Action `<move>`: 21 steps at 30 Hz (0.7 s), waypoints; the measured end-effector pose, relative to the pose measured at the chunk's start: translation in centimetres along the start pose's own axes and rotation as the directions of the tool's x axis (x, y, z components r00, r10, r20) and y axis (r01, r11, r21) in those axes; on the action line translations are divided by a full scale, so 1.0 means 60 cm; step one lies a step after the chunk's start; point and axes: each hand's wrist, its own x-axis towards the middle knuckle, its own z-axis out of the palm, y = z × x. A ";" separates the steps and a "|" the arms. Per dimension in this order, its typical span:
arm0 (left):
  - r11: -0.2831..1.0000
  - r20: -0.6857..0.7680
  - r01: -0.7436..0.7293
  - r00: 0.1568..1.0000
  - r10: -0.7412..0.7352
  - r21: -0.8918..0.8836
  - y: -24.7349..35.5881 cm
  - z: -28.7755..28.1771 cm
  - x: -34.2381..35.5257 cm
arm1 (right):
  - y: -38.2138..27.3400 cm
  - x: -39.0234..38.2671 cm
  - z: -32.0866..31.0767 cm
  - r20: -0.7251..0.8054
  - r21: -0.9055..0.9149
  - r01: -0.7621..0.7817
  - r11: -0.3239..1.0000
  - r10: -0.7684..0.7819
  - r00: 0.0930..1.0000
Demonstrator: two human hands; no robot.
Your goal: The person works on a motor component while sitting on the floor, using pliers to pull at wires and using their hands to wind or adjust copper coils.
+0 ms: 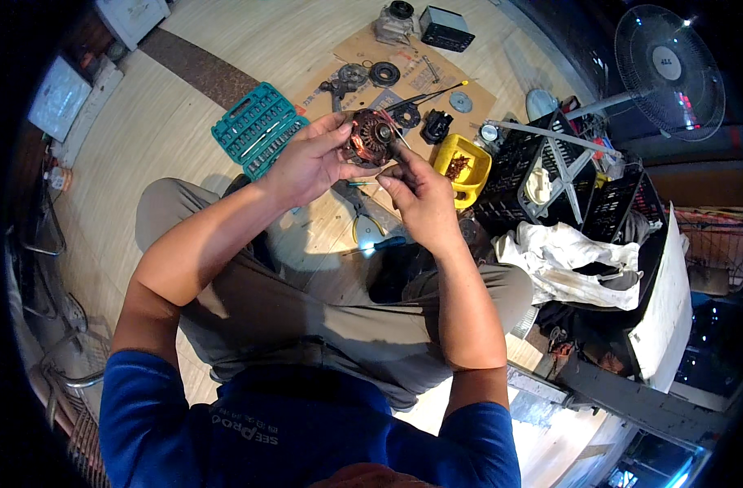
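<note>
Just above my lap, my left hand (313,156) grips a round copper-wound motor part (370,138) with a metal hub in its middle. My right hand (420,192) is at its lower right, index fingertip against or very near the rim. Its fingers are curled in a pinch; whatever lies between them is too small to make out. On the floor below the hands are pliers (367,226) with yellow-edged handles and a blue-handled screwdriver (386,243). A yellow scoop-like container (484,163) with small copper-coloured scraps stands right of my right hand.
An open teal socket set (253,130) lies at the left. Cardboard (473,93) beyond my hands carries a black ring (384,74), a metal disc (460,102) and a black plastic part (437,127). At the right stand black crates (502,199), a white cloth (567,260) and a fan (668,69).
</note>
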 end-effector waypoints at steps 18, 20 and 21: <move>0.998 -0.047 -0.024 0.999 0.027 0.065 -0.006 0.011 -0.009 | 0.010 0.004 0.008 -0.088 -0.173 0.154 0.973 -0.172 0.981; 0.997 -0.070 -0.017 0.997 0.022 0.074 -0.011 0.013 -0.013 | 0.010 0.006 0.012 -0.077 -0.142 0.164 0.976 -0.176 0.981; 0.995 -0.085 -0.013 0.996 0.021 0.098 -0.013 0.016 -0.015 | 0.011 0.007 0.012 -0.067 -0.111 0.173 0.979 -0.181 0.981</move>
